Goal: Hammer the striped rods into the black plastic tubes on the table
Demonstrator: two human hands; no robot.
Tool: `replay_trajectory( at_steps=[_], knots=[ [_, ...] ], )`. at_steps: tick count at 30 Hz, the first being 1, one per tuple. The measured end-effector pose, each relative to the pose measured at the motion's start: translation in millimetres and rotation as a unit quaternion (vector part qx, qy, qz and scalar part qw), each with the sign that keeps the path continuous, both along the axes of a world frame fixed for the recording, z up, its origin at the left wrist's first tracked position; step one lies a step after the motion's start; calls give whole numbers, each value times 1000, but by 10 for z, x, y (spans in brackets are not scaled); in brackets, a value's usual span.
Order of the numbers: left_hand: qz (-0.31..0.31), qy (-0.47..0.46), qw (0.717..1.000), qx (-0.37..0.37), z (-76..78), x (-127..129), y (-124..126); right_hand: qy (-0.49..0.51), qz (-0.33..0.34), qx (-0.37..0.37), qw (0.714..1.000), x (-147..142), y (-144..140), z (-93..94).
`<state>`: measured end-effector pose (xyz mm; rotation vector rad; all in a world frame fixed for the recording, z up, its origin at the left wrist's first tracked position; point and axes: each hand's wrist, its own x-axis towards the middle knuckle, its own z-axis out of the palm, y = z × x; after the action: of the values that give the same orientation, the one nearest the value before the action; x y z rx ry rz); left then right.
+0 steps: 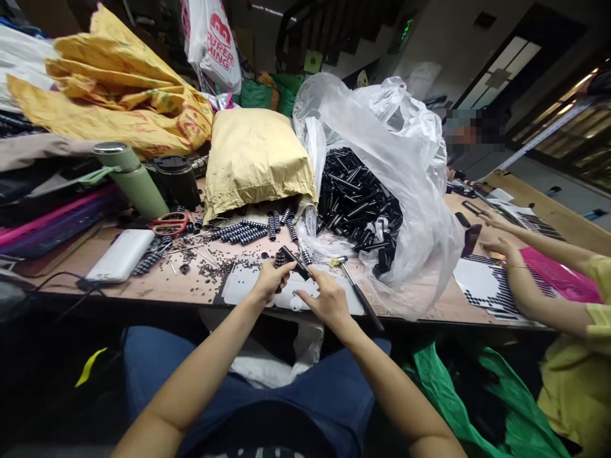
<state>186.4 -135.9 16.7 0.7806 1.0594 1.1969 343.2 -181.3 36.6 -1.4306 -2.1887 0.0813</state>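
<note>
My left hand (270, 278) and my right hand (327, 299) meet over the front edge of the wooden table (157, 286). Both pinch one short black tube (294, 263), tilted, its far end at my left fingertips. Under my hands lies a white sheet (243, 283). Small black beads (210, 268) are scattered just left of it. A row of black studded tubes (243, 232) lies behind. A clear plastic bag (405, 191) full of plain black tubes (356, 197) stands open to the right.
A small hammer (356, 286) lies right of my hands. Red-handled scissors (170, 224), a green flask (131, 178), a white power bank (121, 254) and a tan sack (255, 159) sit left and behind. A co-worker's hands (499, 235) work over white sheets at right.
</note>
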Motion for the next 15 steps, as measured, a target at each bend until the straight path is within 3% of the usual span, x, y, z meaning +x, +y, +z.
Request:
replay_trajectory(
  at_steps=[3,5,6,8,10,11,13,15],
  knots=[
    [-48,80,995,45,36,-203,-125,138,37,-71,987,108,8,155],
    [-36,177,973,142,42,-274,-219,243,18,-165,956,106,24,202],
    [-19,231,951,206,36,-284,-264,307,-3,-238,922,80,27,203],
    [5,326,887,327,5,-262,-339,432,-42,-390,812,-9,21,171],
    [-8,378,836,397,-38,-207,-393,511,-50,-482,710,-113,12,117],
    [-20,389,825,410,-58,-177,-412,533,-46,-500,681,-155,13,89],
    [-29,386,831,399,-84,-127,-439,568,-44,-490,660,-191,33,36],
    [-17,347,871,349,-85,-101,-461,590,-61,-423,685,-147,60,-13]
  ],
)
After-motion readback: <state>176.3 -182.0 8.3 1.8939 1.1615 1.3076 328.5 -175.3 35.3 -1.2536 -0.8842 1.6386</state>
